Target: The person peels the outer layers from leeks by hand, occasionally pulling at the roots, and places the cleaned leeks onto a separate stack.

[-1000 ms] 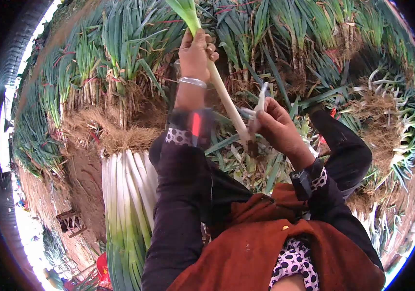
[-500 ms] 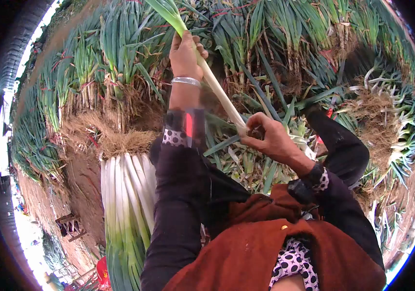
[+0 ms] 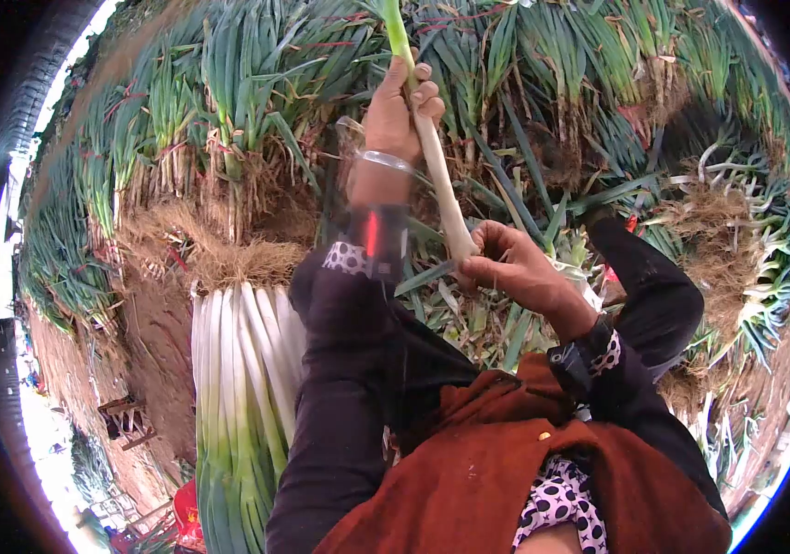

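Observation:
A long green onion (image 3: 441,175) with a white shaft slants down from the top of the view, its green leaves running out of frame. My left hand (image 3: 399,111), wearing a bracelet, is wrapped around its upper shaft. At the lower, root end, my right hand (image 3: 526,275) has thumb and fingers pinched against the base. Below and left of my left arm lies a row of cleaned green onions (image 3: 238,369), white shafts side by side and roots pointing away from me.
Bundles of unpeeled green onions (image 3: 238,83) stand packed along the far side. Stripped leaves and peelings (image 3: 469,323) litter the ground before me. A ring of onions with bushy roots (image 3: 723,222) lies at right. A red item (image 3: 188,512) sits at lower left.
My left hand has moved right with the onion's upper part, so the shaft stands steeper. My right hand has shifted slightly and now pinches the root end more closely.

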Demonstrator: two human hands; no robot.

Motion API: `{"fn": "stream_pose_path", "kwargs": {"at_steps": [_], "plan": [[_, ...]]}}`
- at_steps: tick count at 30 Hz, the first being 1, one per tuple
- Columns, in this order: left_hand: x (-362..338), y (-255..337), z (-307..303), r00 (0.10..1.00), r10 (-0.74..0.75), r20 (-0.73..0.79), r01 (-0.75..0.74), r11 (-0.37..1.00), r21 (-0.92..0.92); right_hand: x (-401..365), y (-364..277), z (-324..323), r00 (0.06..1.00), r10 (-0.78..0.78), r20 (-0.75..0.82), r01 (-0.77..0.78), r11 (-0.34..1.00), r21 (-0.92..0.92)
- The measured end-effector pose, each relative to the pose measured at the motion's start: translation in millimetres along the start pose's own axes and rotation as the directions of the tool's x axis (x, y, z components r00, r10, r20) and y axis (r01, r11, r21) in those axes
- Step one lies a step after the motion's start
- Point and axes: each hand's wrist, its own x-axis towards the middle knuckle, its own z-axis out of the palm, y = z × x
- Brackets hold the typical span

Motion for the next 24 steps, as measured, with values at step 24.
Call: {"fn": "stream_pose_path", "kwargs": {"at_steps": [24], "plan": [[9, -4, -6, 0.88, 0.313, -0.358, -0.148, 0.895, 0.42, -4, 14, -16, 0.99, -0.021, -0.138, -0.061, 0.827, -0.559]]}}
